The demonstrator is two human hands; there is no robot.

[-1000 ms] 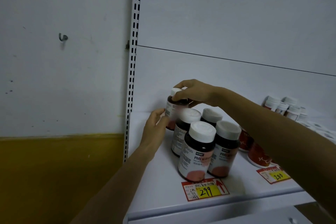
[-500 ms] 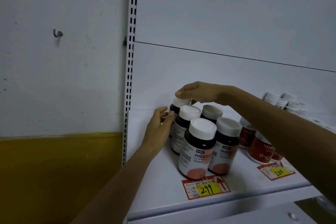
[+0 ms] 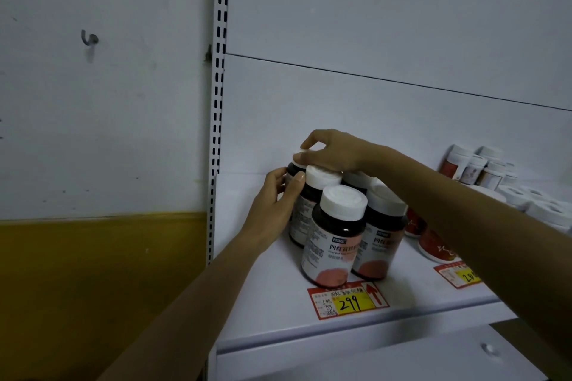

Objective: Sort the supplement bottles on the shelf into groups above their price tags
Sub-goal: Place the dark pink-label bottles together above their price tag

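A back bottle was held at the far left corner of a group of dark bottles with white caps. The group stood on the shelf just beyond the 299 price tag. Its cap was gripped from above by the curled fingers of the right hand. Its side was cupped by the left hand, the thumb lying against the next bottle's cap. Whether its base touched the shelf could not be told. Red bottles were seen further right, behind a second price tag.
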